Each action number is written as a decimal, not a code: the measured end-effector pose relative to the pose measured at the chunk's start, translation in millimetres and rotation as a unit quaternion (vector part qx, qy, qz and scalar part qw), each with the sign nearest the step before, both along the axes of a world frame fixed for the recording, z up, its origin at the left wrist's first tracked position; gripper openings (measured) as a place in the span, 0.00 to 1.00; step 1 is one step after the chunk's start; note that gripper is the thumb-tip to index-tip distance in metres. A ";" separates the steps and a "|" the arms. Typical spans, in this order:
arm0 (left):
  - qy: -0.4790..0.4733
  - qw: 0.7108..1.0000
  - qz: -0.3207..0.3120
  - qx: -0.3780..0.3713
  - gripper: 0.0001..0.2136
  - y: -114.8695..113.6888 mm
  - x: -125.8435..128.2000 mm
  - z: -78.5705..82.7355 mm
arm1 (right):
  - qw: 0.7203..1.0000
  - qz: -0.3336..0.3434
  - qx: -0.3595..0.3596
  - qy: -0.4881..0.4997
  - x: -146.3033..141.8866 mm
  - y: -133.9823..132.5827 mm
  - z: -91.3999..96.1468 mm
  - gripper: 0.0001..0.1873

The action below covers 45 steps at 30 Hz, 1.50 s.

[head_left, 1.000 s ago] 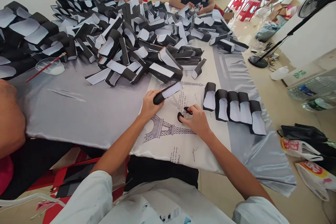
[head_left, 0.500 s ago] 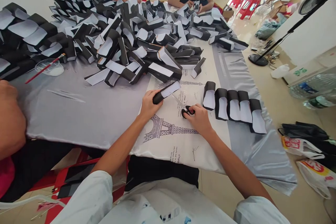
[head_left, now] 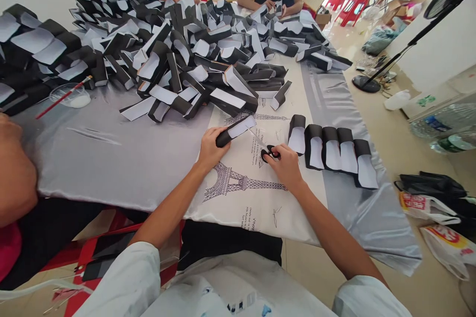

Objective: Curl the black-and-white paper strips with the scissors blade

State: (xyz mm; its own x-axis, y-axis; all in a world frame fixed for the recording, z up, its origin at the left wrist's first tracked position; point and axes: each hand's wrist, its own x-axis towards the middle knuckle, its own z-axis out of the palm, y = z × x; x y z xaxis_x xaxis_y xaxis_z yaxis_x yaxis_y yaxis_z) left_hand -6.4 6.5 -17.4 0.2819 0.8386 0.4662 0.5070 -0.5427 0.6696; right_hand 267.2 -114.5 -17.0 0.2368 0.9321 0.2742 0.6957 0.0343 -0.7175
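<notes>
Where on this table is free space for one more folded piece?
Free: grey cloth between dish, left hand and near edge; printed cloth nearer than both hands. Crowded: the pile across the far half, and the row of five pieces beside the right hand.

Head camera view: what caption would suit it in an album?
Left hand grips a black-and-white folded card sleeve, right hand points scissors at it, beside a row of five more.

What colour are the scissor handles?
Black, in the head view: scissor handles in the right hand; left hand holds a card sleeve.
</notes>
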 end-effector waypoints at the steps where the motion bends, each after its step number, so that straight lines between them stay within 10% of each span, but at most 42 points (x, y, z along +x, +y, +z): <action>1: 0.002 1.000 0.003 -0.001 0.23 0.0 -0.2 0.7 | 1.000 -0.005 0.001 0.000 0.7 0.0 1.0 0.11; 45: -0.079 0.997 -0.009 -0.019 0.27 4.1 -5.7 -2.8 | 0.994 -0.061 0.079 0.038 16.8 6.0 9.6 0.11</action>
